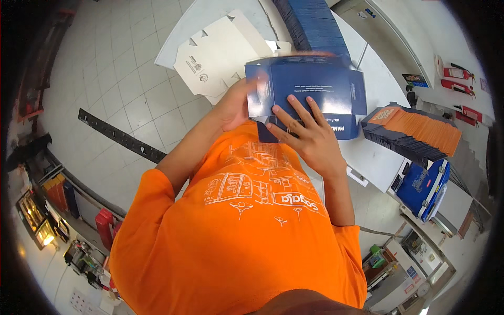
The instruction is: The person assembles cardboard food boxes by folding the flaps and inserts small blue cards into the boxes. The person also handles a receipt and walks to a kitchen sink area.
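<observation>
A dark blue printed carton point(310, 81), partly folded with flaps at its ends, is held in front of my chest at the table's near edge. My left hand point(237, 105) grips its left end, with the thumb side blurred by motion and the other fingers hidden. Spread across the carton's near part, my right hand point(312, 134) lies open with its fingers apart and pressing on the panel. Just beyond and to the left, flat white carton blanks point(223, 50) with cut notches lie on the white table point(176, 39).
A long row of stacked dark blue cartons point(315, 26) stretches toward the far side. To the right is a stack of orange and blue flat cartons point(415, 131). A blue case point(422, 186) sits beyond the table's right edge. Red fire extinguishers point(457, 73) stand at far right.
</observation>
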`<state>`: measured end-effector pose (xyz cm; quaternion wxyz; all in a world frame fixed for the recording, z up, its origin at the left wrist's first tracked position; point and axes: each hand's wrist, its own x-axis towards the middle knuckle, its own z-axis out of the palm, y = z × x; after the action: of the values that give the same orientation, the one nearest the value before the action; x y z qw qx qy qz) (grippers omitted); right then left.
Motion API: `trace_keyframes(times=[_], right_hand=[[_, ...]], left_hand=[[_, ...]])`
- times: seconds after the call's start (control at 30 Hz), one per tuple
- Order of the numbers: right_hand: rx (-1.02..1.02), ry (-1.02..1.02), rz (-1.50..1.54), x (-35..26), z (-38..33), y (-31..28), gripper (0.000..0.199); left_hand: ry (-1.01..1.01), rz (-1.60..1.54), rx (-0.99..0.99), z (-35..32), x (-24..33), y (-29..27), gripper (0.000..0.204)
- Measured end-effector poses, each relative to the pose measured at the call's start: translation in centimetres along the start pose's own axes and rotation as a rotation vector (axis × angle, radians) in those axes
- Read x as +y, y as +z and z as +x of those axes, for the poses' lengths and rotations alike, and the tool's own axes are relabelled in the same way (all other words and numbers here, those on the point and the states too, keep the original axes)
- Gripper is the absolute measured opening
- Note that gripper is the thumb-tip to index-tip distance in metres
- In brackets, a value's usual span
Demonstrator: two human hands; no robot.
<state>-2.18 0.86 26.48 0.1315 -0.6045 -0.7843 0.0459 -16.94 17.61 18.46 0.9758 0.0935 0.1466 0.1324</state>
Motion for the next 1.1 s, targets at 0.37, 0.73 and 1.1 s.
trace_keyframes(times=[0.37, 0.73, 1.1], right_hand=[[0.435, 0.495, 0.283, 0.5, 0.6, 4.5, 0.055], [0.9, 0.505, 0.169, 2.8, 2.8, 6.2, 0.036], [0.577, 0.637, 0.997, 4.7, -1.4, 5.7, 0.015]], left_hand=[[0.456, 0.163, 0.088, 4.2, -4.1, 2.5, 0.025], [0.374, 0.267, 0.024, 5.1, -6.5, 4.8, 0.028], [-0.409, 1.022, -0.393, 2.9, -1.7, -0.5, 0.033]])
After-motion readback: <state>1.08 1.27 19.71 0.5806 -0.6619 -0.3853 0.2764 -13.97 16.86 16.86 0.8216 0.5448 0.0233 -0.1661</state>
